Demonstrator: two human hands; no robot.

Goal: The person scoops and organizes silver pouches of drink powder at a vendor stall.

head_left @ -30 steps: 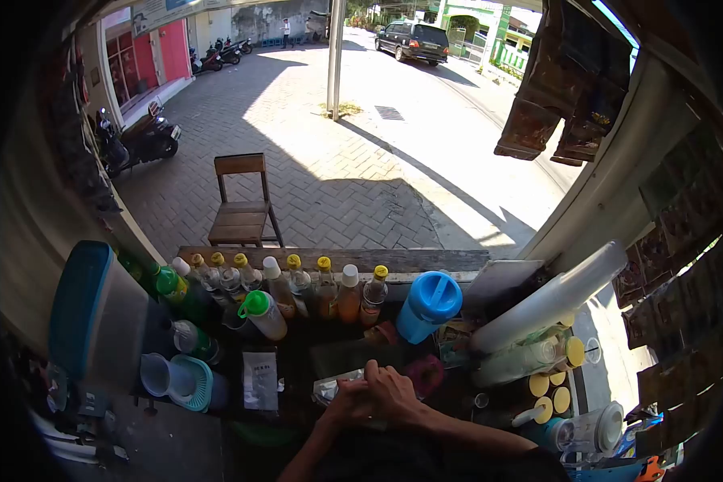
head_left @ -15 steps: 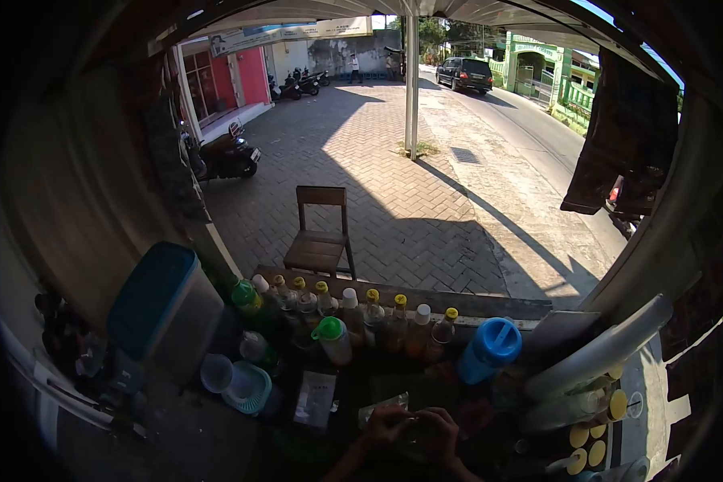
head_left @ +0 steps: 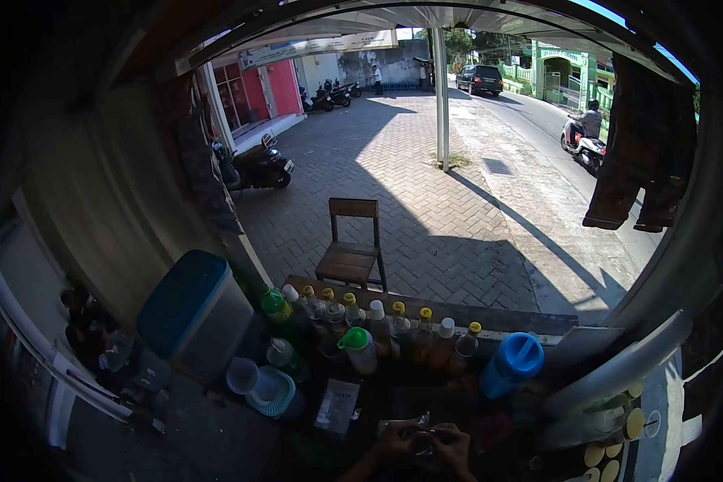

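Note:
In the shade at the bottom of the head view, my left hand (head_left: 394, 442) and my right hand (head_left: 451, 444) are close together. Between their bent fingers is a small clear plastic packet (head_left: 422, 419), shiny and crumpled; its contents are too dark to make out. Both hands pinch it. Left of them a flat whitish printed packet (head_left: 337, 406) lies on the dark counter. A white squeeze bottle with a green cap (head_left: 358, 350) stands behind, and a blue lidded jug (head_left: 512, 365) is to the right.
Several bottles with yellow or white caps (head_left: 398, 321) line the counter's far edge. At left are a teal-lidded container (head_left: 189, 305) and a light blue basket (head_left: 273, 394). Cups with yellowish ends (head_left: 633, 424) lie at right. Beyond are a wooden chair (head_left: 352, 241) and a motorbike rider (head_left: 588, 132).
My view has swung, so the scene sits further right and slightly lower. A motorbike rider now shows on the road. My hands still hold the plastic packet, fingers slightly shifted.

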